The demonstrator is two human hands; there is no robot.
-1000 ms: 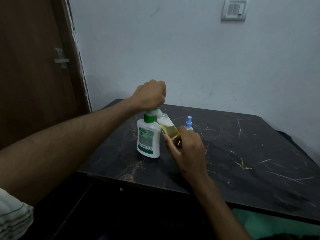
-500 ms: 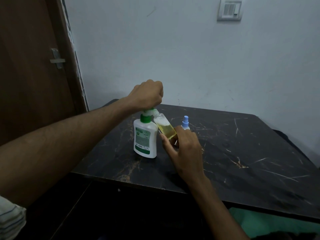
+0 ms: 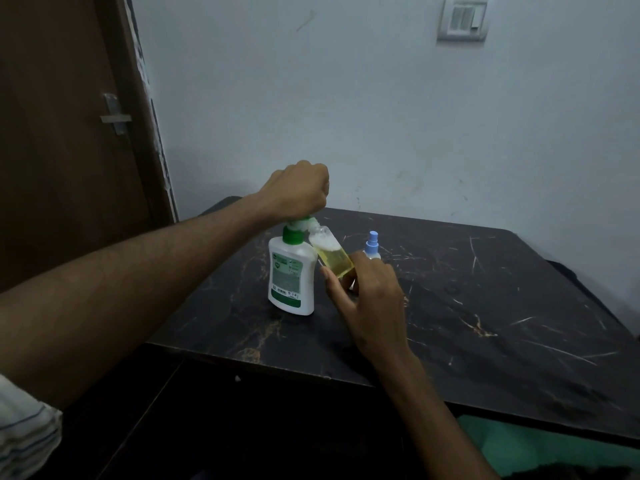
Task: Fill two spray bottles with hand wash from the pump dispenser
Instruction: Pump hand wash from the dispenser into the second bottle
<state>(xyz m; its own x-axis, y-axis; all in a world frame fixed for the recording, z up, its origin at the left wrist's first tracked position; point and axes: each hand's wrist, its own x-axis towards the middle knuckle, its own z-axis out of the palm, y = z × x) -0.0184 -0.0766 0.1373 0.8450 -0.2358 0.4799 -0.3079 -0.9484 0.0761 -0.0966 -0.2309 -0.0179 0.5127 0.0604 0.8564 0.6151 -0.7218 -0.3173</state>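
Note:
A white hand wash dispenser [image 3: 291,275] with a green collar stands on the dark marble table [image 3: 467,306]. My left hand [image 3: 298,190], closed in a fist, presses down on its pump head. My right hand [image 3: 363,292] grips a small clear bottle [image 3: 332,254], tilted with its open mouth under the nozzle. Yellow liquid fills its lower part and white foam sits near the mouth. A second spray bottle with a blue cap [image 3: 373,244] stands just behind my right hand, its body mostly hidden.
A brown door [image 3: 69,133] with a metal latch stands at the left. A pale wall with a switch plate [image 3: 462,19] runs behind the table. Green fabric [image 3: 519,445] shows below the table's front edge at the right.
Both hands hold the same pose at the dispenser. The view has shifted slightly; the fist and tilted bottle stay together under the nozzle.

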